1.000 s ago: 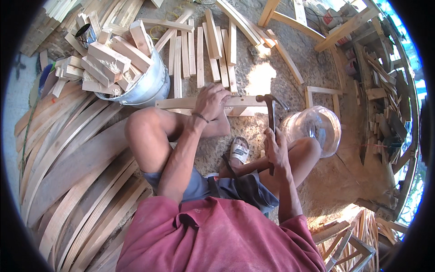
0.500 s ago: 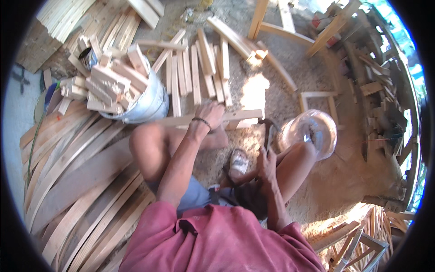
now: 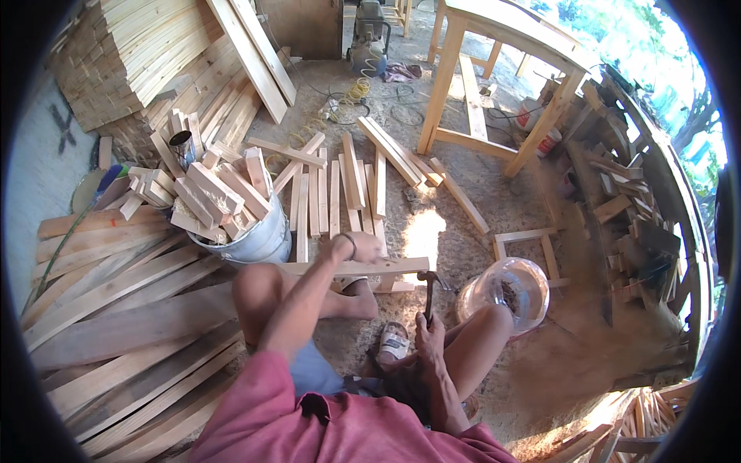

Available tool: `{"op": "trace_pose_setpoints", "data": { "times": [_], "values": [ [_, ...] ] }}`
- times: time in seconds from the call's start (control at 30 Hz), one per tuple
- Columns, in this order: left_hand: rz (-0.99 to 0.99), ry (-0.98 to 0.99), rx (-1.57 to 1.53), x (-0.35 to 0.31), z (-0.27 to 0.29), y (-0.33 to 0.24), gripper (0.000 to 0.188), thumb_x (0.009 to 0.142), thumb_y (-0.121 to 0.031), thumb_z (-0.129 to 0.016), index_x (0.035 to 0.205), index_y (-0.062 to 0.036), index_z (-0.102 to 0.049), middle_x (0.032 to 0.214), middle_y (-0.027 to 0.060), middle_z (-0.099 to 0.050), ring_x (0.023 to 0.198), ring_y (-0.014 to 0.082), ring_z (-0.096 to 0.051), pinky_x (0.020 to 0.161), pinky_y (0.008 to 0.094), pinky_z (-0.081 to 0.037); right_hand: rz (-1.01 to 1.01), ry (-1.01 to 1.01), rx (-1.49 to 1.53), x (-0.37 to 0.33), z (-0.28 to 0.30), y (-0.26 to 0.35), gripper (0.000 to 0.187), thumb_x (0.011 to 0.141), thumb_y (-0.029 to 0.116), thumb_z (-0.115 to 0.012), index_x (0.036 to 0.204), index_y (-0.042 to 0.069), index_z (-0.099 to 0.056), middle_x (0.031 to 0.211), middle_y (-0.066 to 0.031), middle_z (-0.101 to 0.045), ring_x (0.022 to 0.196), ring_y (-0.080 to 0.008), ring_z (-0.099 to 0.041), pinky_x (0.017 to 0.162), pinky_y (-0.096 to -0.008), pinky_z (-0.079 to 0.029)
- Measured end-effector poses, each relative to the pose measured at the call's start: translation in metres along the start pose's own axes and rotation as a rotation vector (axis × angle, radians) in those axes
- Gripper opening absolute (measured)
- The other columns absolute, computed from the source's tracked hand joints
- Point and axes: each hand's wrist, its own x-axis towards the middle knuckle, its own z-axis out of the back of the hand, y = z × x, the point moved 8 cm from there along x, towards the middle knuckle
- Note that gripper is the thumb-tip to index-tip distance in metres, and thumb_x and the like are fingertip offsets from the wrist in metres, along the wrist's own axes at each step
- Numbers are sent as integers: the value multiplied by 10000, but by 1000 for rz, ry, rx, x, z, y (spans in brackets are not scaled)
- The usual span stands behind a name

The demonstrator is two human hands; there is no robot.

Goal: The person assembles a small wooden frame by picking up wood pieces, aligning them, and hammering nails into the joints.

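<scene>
A pale wooden bar (image 3: 405,267) lies crosswise in front of my knees, on top of another short wooden piece (image 3: 388,283). My left hand (image 3: 364,247) is over the bar, its fingers closed and bent down toward the top face; anything between the fingertips is too small to make out. In my right hand (image 3: 431,337) is a claw hammer (image 3: 429,297), gripped by its dark handle. The hammer stands nearly upright, its head close to the bar's right end.
Beside my right knee stands a clear plastic tub (image 3: 505,297), with a small wooden frame (image 3: 527,235) behind it. A bucket (image 3: 258,243) of wood offcuts is at left. Long boards (image 3: 139,301) lie at my left; loose sticks (image 3: 334,199) and a wooden table frame (image 3: 451,92) are ahead.
The view has tipped up, so more of the far floor shows, including a compressor. The left hand stays at the bar. The hammer stays in the right hand, near the bar's end.
</scene>
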Motion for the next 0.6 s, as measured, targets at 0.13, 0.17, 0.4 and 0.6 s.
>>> {"op": "trace_pose_setpoints", "data": {
  "times": [0.13,0.17,0.4,0.6],
  "values": [
    [-360,-386,-380,-34,25,-45,156,905,-113,-589,1004,-57,-696,927,116,-707,916,270,-678,810,398,-527,126,10,-72,1,-2,14,239,1018,240,-565,830,99,-525,596,68,-421,481,-39,-376,419,-249,-297],
    [-92,-421,-506,-43,32,-34,150,905,-116,-587,982,-52,-699,913,149,-696,913,290,-676,799,394,-524,-52,35,3,-7,0,16,239,1019,249,-569,842,98,-520,589,65,-420,460,-43,-373,402,-250,-299],
    [125,-862,-311,-78,-30,25,169,918,-193,-696,1026,-86,-770,916,134,-651,891,292,-649,812,393,-520,-164,-22,154,-11,8,11,223,1005,227,-584,881,43,-561,623,31,-472,506,-57,-434,444,-270,-355],
    [85,-978,-451,-75,-52,20,140,885,-162,-731,990,-76,-766,890,130,-658,883,309,-660,801,407,-538,-239,-13,180,-16,7,24,212,1007,260,-596,915,82,-527,597,41,-454,441,-65,-427,390,-247,-350]
  ]
}}
